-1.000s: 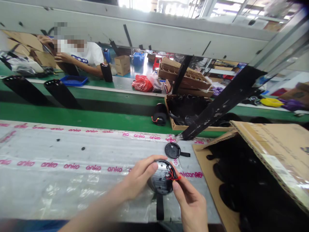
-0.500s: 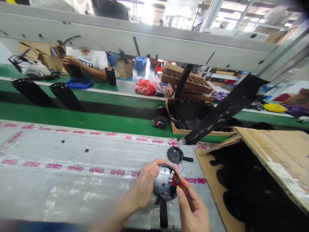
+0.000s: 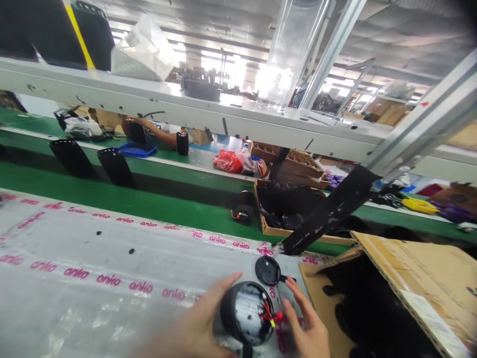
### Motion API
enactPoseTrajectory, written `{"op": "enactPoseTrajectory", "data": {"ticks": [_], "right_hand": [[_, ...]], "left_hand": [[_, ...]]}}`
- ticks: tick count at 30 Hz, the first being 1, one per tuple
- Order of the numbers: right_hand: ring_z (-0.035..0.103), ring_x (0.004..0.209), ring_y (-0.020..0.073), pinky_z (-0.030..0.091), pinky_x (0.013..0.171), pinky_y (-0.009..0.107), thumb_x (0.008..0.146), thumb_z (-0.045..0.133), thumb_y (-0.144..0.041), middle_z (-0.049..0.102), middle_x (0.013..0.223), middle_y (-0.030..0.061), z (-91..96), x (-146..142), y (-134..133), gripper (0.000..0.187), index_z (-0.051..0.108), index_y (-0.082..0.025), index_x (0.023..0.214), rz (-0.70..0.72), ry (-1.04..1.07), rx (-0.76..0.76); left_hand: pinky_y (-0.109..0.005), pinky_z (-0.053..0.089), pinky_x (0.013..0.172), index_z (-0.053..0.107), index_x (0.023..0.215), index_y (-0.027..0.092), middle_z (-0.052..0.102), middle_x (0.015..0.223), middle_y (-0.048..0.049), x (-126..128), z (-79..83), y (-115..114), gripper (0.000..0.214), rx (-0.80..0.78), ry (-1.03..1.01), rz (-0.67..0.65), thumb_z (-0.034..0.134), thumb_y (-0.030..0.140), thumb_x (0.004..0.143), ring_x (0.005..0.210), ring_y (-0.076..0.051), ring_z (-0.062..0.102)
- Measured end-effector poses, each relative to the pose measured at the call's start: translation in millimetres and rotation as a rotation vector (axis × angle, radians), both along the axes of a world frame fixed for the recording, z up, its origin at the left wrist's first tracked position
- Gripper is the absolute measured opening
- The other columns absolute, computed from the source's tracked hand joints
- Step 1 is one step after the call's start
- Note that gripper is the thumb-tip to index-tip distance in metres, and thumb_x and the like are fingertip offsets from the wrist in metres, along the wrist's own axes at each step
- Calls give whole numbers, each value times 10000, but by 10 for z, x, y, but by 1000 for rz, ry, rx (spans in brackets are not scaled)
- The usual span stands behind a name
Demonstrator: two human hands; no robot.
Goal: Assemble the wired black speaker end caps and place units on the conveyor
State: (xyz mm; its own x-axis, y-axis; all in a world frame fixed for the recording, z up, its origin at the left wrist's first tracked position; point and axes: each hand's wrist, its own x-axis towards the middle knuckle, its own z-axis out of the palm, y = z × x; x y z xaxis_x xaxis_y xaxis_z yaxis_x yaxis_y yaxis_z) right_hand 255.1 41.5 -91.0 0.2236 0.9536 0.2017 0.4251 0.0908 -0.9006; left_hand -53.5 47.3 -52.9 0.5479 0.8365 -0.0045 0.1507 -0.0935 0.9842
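Observation:
A black round housing (image 3: 244, 315) stands with its shiny end facing up, and red wires with a small red and yellow connector (image 3: 271, 318) stick out of it. My left hand (image 3: 199, 318), blurred, curves around its left side; some fingers are hidden. My right hand (image 3: 307, 318) is open to the right of the housing, thumb and fingers apart. Its fingertips reach the short strap of a black round cap (image 3: 267, 271) lying just beyond the housing. Whether they touch the strap I cannot tell. Another black strap (image 3: 247, 351) shows below the housing.
An open cardboard box (image 3: 406, 263) of black parts stands at right. Beyond the taped worktop (image 3: 93, 268), a green belt (image 3: 179, 204) carries a wired black cylinder (image 3: 244, 209) and a carton (image 3: 264, 226) of black parts. A shelf beam (image 3: 208, 117) crosses above; a co-worker's arm (image 3: 158, 132) shows behind.
The view has tilted up. My right hand has let go of the housing and moved to the cap's strap. The housing has tipped, showing more of its side, with my left hand still around it.

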Motion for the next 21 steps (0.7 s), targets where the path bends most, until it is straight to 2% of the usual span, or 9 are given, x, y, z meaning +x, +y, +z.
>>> {"op": "enactPoseTrajectory", "data": {"ticks": [2, 4, 8, 10, 12, 14, 16, 18, 21], "right_hand": [[524, 1527, 444, 407, 1269, 665, 909, 761, -491, 580, 1637, 156, -183, 0, 191, 576, 740, -224, 1419, -12, -172, 30], [451, 1577, 445, 393, 1275, 678, 912, 738, -448, 469, 1717, 155, -329, -72, 315, 643, 662, -230, 1512, 29, -307, 90], [524, 1525, 438, 487, 1211, 676, 966, 689, -409, 468, 1717, 142, -521, -150, 387, 573, 648, -268, 1520, 71, -482, 149], [579, 1484, 419, 549, 1173, 627, 993, 665, -385, 513, 1687, 128, -577, -111, 389, 496, 682, -286, 1479, 63, -510, 161], [611, 1455, 413, 592, 1134, 594, 1007, 651, -380, 557, 1651, 124, -615, -63, 392, 444, 715, -291, 1437, 51, -508, 175], [630, 1432, 415, 612, 1108, 586, 1011, 644, -394, 587, 1623, 127, -639, -47, 398, 415, 741, -284, 1399, 42, -492, 192], [633, 1425, 414, 605, 1112, 589, 1020, 623, -417, 595, 1613, 129, -656, -74, 403, 402, 757, -274, 1371, 22, -460, 210], [631, 1421, 416, 591, 1122, 598, 1032, 592, -439, 603, 1603, 133, -672, -125, 409, 401, 768, -262, 1345, -13, -424, 231], [647, 1396, 418, 598, 1105, 590, 1029, 569, -445, 633, 1569, 135, -699, -183, 424, 393, 786, -254, 1297, -49, -404, 262]], "left_hand": [[-583, 362, 1307, 407, 1650, 350, 518, 1650, -146, 203, -111, -25, 1266, 51, -31, 124, 1030, 316, 548, 1515, -464, 496], [-544, 477, 1230, 523, 1547, 310, 649, 1502, -147, 330, -107, -4, 1143, 77, -99, 181, 1025, 299, 520, 1375, -444, 630], [-485, 648, 951, 602, 1406, 256, 807, 1173, -89, 99, 198, 299, 889, 30, -132, 226, 981, 307, 603, 1039, -360, 786], [-488, 652, 910, 650, 1329, 219, 820, 1117, -100, -205, 398, 644, 764, 113, -22, 388, 970, 342, 646, 1006, -356, 785], [-522, 631, 967, 669, 1287, 211, 819, 1121, -110, -532, 562, 1118, 792, 257, 128, 644, 1005, 411, 598, 1046, -372, 773], [-543, 581, 1070, 609, 1378, 204, 784, 1253, -119, -823, 662, 1653, 867, 299, 184, 773, 996, 415, 632, 1179, -378, 736], [-535, 545, 1124, 562, 1433, 169, 746, 1326, -138, -1055, 691, 2147, 895, 325, 237, 895, 992, 375, 676, 1270, -369, 693], [-542, 550, 1116, 605, 1398, 150, 714, 1361, -144, -1228, 660, 2518, 674, 326, 295, 998, 909, 367, 837, 1290, -341, 676], [-527, 606, 1030, 653, 1373, 172, 677, 1399, -122, -1385, 545, 2810, 398, 307, 356, 1103, 721, 366, 1032, 1220, -293, 698]]}}
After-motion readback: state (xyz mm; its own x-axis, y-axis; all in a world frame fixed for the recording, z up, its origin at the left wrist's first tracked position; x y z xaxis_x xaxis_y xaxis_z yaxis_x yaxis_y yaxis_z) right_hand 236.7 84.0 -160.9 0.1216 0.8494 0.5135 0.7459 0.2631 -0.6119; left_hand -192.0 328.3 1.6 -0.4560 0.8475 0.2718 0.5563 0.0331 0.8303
